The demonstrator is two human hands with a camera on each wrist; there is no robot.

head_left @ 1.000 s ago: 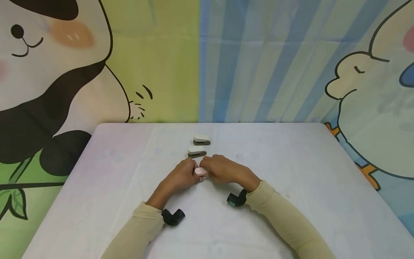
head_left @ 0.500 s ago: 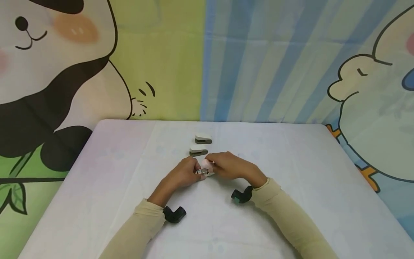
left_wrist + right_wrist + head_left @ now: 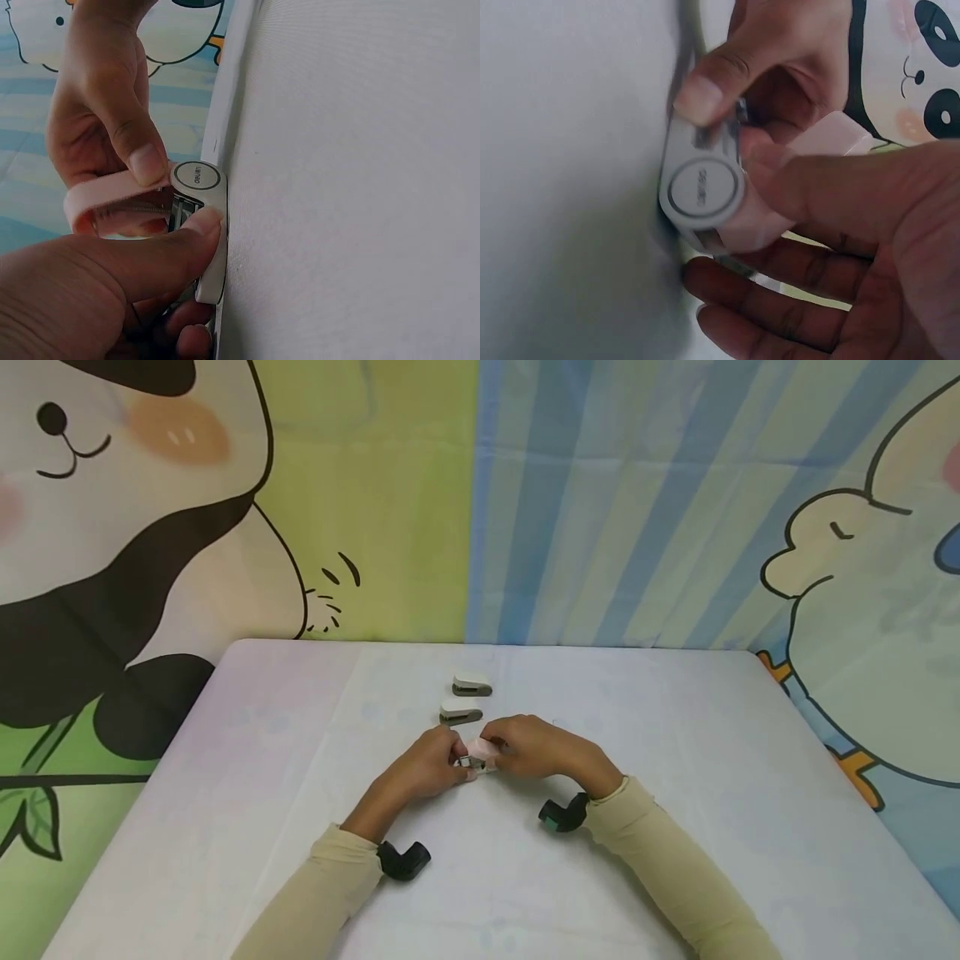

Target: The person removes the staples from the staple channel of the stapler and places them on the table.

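Observation:
A small pink-and-white stapler point(image 3: 482, 747) is between both hands near the middle of the table, its pink top swung up from its white base and metal parts exposed. My left hand point(image 3: 427, 767) grips the base, with the thumb pressing on it in the left wrist view. With thumb and fingers, my right hand point(image 3: 536, 747) pinches the raised pink top point(image 3: 97, 196). A spring shows inside that top. The round white hinge end point(image 3: 703, 189) bears small lettering in the right wrist view. Some inner metal is covered by fingers.
Two white-and-grey staplers lie just beyond the hands, a nearer stapler point(image 3: 461, 713) and a farther stapler point(image 3: 472, 687). The white table point(image 3: 675, 710) ends at a cartoon-printed backdrop point(image 3: 585, 527). A black wrist camera point(image 3: 405, 861) sits on the left wrist.
The stapler's pink top, closed down a second ago, has swung up and bared the metal inside. My right hand has shifted slightly right with it; my left hand keeps its hold.

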